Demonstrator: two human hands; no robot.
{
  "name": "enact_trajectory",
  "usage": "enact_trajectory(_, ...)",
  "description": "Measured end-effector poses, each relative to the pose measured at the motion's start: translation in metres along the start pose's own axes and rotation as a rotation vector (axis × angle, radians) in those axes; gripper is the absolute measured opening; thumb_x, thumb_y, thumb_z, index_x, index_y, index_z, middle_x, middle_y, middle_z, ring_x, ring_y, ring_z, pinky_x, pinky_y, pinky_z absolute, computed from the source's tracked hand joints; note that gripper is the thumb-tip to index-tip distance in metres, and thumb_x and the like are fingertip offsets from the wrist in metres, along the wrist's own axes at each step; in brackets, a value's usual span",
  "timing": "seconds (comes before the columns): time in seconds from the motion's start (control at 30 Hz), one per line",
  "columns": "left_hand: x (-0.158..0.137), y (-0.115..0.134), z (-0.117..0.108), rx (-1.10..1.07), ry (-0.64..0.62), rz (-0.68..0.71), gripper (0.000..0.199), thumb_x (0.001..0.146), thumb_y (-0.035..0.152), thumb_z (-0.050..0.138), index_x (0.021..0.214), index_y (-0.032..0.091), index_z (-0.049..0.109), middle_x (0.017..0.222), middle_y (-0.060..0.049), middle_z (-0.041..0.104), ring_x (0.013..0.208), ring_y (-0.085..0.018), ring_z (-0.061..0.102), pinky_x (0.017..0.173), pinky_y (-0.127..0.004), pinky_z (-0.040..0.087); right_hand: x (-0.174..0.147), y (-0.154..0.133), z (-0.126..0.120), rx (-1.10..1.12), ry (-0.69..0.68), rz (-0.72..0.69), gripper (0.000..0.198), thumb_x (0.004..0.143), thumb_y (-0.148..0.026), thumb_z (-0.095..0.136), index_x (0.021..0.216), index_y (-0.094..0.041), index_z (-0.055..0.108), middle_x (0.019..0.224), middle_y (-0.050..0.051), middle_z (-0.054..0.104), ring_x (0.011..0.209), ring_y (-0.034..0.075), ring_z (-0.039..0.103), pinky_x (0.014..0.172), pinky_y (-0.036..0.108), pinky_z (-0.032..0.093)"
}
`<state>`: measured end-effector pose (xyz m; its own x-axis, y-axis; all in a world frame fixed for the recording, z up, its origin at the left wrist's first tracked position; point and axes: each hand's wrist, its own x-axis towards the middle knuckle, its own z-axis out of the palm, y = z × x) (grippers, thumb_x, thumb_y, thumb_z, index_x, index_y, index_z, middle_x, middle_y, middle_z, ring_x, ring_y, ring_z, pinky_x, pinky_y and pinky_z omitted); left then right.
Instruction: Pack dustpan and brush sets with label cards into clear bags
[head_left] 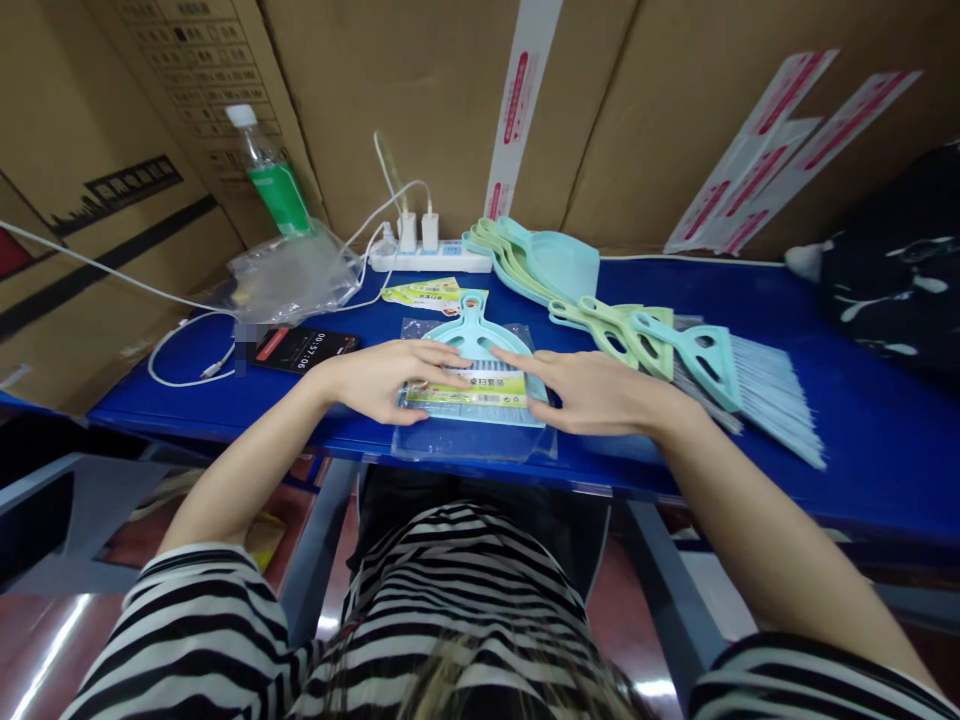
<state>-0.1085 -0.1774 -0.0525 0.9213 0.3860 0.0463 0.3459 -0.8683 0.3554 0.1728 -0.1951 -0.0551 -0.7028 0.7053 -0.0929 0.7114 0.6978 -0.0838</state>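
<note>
A light-blue dustpan (472, 312) lies at the table's front edge with a blue-bristled brush on it. Clear plastic bag film (480, 442) spreads around and under the set. Across the brush sits a yellow-green printed label card (499, 390). My left hand (390, 382) rests on the set's left side, its fingers stretched over the label. From the right, my right hand (592, 392) touches the dustpan and the label's end, index finger extended and thumb apart. Neither hand is wrapped round anything. Whether the bag encloses the whole set, I cannot tell.
Stacked blue and green dustpans (559, 262) stand behind, with several hand brushes (709, 360) at right. Further label cards (427, 294), a phone (306, 350), a power strip (457, 260) with white cables, crumpled plastic bags (296, 275) and a bottle (277, 195) lie left and behind.
</note>
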Motion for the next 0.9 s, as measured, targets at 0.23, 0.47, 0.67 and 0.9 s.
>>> enact_trajectory(0.23, 0.004, -0.003, 0.005, -0.026, -0.068, -0.005, 0.069, 0.072, 0.015, 0.053, 0.140, 0.022, 0.052, 0.158, -0.004, 0.034, 0.147, -0.028, 0.027, 0.120, -0.050, 0.030, -0.008, 0.016, 0.004, 0.114, -0.058, -0.064, 0.078, 0.087, -0.039, 0.043, 0.159, -0.016, 0.020, 0.126, 0.016, 0.066, 0.099, 0.032, 0.067, 0.079, 0.045, 0.052)
enact_trajectory(0.47, 0.015, -0.003, 0.011, -0.008, -0.080, 0.002, 0.079, 0.066, 0.015, 0.051, 0.145, 0.021, 0.046, 0.160, -0.004, 0.026, 0.150, -0.031, 0.017, 0.122, -0.058, 0.018, -0.013, 0.030, 0.005, 0.151, -0.065, -0.034, 0.081, 0.086, -0.037, 0.046, 0.159, -0.017, 0.017, 0.131, 0.016, 0.064, 0.105, 0.033, 0.066, 0.083, 0.046, 0.052)
enact_trajectory(0.67, 0.010, -0.003, 0.005, -0.025, -0.052, -0.003, 0.077, 0.065, 0.013, 0.052, 0.141, 0.025, 0.052, 0.156, -0.003, 0.036, 0.147, -0.032, 0.027, 0.120, -0.057, 0.024, -0.017, 0.030, -0.003, 0.218, -0.100, -0.077, 0.082, 0.088, -0.051, 0.050, 0.158, -0.018, 0.024, 0.116, 0.014, 0.070, 0.091, 0.028, 0.065, 0.075, 0.039, 0.048)
enact_trajectory(0.9, 0.010, 0.003, 0.001, -0.146, 0.021, 0.048, 0.037, 0.074, 0.018, 0.056, 0.103, 0.028, 0.076, 0.125, -0.008, 0.066, 0.112, -0.026, 0.061, 0.105, -0.050, 0.045, -0.010, 0.028, -0.011, 0.374, 0.003, -0.134, 0.058, 0.093, -0.058, 0.045, 0.136, -0.023, 0.061, 0.051, -0.007, 0.036, 0.049, 0.013, 0.031, 0.053, 0.027, 0.028)
